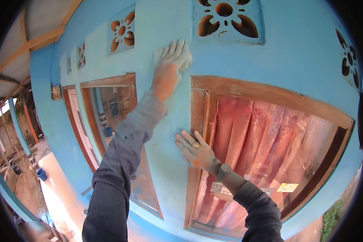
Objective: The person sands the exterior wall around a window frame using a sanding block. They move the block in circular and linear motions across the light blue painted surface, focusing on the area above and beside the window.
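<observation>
High on the light-blue wall (166,130), between two ventilation blocks, my left hand (172,60) presses a pale, flat sheet (158,57) against the surface. Whether the sheet is sandpaper or cloth cannot be told; fingers and part of the sheet are blurred. Pale dust seems to coat those fingers. Lower down, my right hand (196,151) rests with spread fingers on the wall and the edge of the brown wooden window frame (199,115), holding nothing. It wears a ring and a dark wristwatch (224,170).
Flower-pattern ventilation blocks (225,22) are set above. A glazed window shows a red curtain (239,133) behind it. At left are another window frame (109,81), a small box (56,92) on the wall, and a blue bucket (42,174) on the tiled porch.
</observation>
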Demonstrator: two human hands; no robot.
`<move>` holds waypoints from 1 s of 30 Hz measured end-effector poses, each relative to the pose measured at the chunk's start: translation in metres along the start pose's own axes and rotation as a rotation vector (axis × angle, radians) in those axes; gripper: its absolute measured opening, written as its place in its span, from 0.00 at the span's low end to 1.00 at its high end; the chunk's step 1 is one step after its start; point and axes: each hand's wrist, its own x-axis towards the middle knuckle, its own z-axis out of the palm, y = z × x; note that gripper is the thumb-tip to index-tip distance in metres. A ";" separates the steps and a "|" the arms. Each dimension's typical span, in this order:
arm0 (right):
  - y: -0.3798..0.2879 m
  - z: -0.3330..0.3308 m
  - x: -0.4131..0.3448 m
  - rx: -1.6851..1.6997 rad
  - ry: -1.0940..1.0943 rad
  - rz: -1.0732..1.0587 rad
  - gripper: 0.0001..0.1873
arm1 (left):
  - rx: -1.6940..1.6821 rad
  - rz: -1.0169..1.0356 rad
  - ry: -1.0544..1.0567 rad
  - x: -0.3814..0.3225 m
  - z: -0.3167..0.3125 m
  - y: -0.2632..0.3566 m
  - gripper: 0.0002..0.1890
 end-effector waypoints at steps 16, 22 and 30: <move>-0.014 0.004 0.019 0.051 0.128 0.088 0.23 | 0.065 -0.138 0.123 0.009 -0.009 -0.028 0.35; -0.009 0.006 0.008 0.039 0.126 0.123 0.23 | -0.077 -0.050 0.013 -0.081 0.014 0.010 0.37; -0.009 0.015 0.006 -0.015 0.163 0.103 0.19 | 0.019 -0.170 0.105 -0.049 0.005 -0.014 0.39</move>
